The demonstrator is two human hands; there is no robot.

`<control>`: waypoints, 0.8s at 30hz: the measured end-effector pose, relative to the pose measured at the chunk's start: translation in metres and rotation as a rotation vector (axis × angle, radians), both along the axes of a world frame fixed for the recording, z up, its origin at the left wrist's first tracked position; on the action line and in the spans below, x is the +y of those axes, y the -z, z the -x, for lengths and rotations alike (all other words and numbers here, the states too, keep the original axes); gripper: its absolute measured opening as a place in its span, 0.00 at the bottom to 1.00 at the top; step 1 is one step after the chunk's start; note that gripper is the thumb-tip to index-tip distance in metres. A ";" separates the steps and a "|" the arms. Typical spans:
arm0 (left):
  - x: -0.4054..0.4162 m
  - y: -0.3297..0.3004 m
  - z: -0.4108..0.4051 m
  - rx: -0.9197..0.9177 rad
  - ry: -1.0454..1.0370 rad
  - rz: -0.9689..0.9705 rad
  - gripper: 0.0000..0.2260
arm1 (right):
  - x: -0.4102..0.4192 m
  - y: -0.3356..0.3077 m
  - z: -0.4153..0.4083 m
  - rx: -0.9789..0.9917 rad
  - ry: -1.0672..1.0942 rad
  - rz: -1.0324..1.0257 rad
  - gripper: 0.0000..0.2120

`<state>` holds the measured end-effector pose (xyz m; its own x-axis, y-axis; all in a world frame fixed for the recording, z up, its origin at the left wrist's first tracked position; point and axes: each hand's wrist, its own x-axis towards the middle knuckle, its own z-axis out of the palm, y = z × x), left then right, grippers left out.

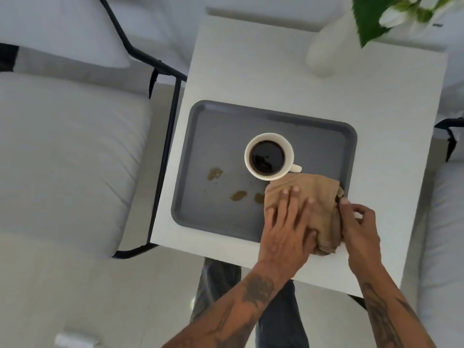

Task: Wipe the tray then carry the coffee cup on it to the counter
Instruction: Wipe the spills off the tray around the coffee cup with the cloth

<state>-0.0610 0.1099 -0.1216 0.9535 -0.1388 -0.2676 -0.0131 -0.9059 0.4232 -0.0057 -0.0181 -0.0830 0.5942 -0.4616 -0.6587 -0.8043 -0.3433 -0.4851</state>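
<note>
At the left of the frame a pale upholstered chair with soft creased cushions sits on a thin black metal frame, over a light glossy floor. Right of it stands one white square side table with a matte top. On it, mid-frame, lies a single grey rectangular tray with rounded corners and a shallow raised rim; three brownish coffee stains mark its smooth floor along the lower part. One white round ceramic coffee cup, full of dark coffee, stands at the tray's centre, its handle pointing lower right. Just below the cup a crumpled tan cloth covers the tray's lower right corner. The left hand lies flat on it, fingers spread; the right hand pinches the cloth's right edge. At upper right stands a white rounded vase with green leaves.
</note>
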 end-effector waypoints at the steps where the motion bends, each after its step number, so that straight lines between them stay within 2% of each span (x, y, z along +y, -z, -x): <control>1: 0.003 0.004 0.003 -0.001 0.016 0.000 0.29 | -0.002 0.002 -0.004 0.023 0.021 -0.001 0.26; 3: 0.013 0.005 0.009 -0.001 0.059 0.004 0.28 | -0.003 0.002 -0.009 0.048 -0.017 0.035 0.25; 8: 0.036 0.005 0.005 -0.026 0.187 -0.057 0.25 | -0.005 0.003 -0.023 -0.019 -0.344 0.233 0.15; 12: 0.053 0.004 0.007 -0.045 0.206 -0.047 0.24 | -0.008 0.008 -0.030 0.032 -0.366 0.212 0.11; 15: 0.067 0.004 0.008 -0.042 0.202 -0.055 0.24 | -0.004 0.013 -0.036 0.070 -0.424 0.247 0.04; 24: 0.114 0.003 0.011 -0.016 0.176 -0.103 0.25 | 0.000 0.019 -0.043 0.163 -0.487 0.308 0.07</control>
<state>-0.0718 0.2237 -0.1245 0.9213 -0.2761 -0.2737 -0.1808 -0.9275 0.3271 0.0377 -0.0179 -0.1021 0.6882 -0.3456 -0.6379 -0.5746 -0.7964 -0.1885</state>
